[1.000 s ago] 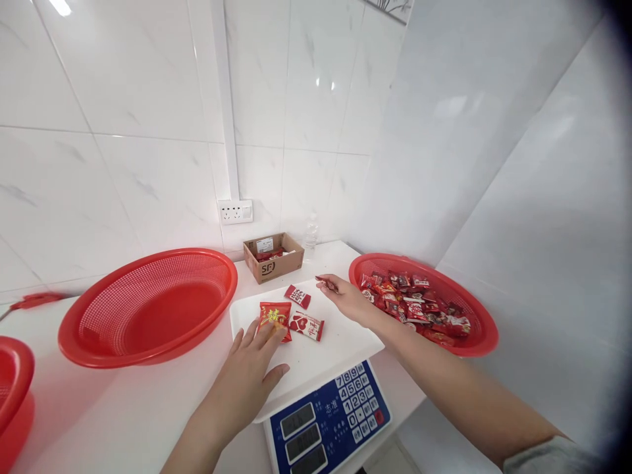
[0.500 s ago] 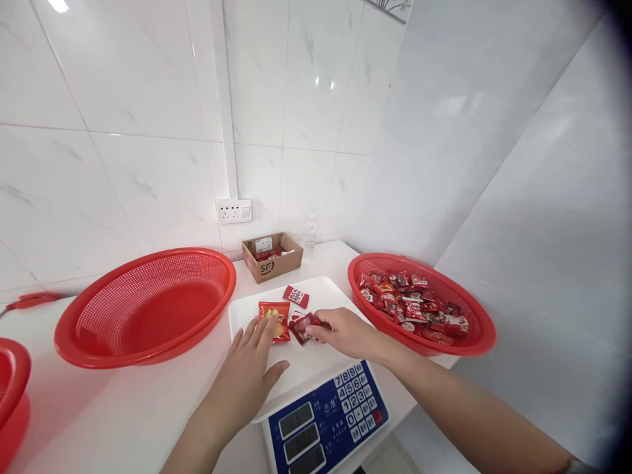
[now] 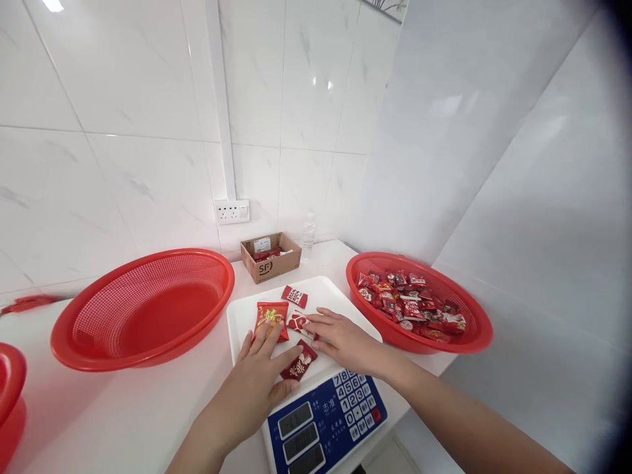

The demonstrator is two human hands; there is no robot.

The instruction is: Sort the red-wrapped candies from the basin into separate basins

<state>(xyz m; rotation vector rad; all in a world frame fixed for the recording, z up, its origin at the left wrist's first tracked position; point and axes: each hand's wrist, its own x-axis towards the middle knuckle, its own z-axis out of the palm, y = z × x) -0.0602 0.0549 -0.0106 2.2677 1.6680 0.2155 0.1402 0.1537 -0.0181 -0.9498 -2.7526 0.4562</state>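
Four sweet packets are seen on the smooth white plastic weighing tray (image 3: 345, 316) of an electronic scale (image 3: 326, 421), whose blue front panel carries a white keypad and three dark displays. The left hand (image 3: 257, 385) is laid flat and open, gripping nothing. Its fingertips are pressed on a glossy orange-red packet (image 3: 270, 316) near the tray's left edge, and its thumb is set against a dark red packet (image 3: 299, 364) at the near edge. The right hand (image 3: 340, 339) is likewise spread palm down, its fingertips resting on a red-and-white packet (image 3: 297, 322) near the tray's middle. A small rectangular red packet (image 3: 295, 296) is left untouched towards the far edge.

Three round red plastic mesh baskets are placed on the white counter:
- a wide basket (image 3: 143, 306) to the left of the scale
- a filled basket (image 3: 474, 339) at the right edge, heaped with wrapped sweets (image 3: 409, 303) too many to count
- a cut-off basket (image 3: 10, 388) at the near left corner

One open cardboard box (image 3: 269, 260) and one clear bottle (image 3: 309, 230) are stood against the glossy tiled wall.
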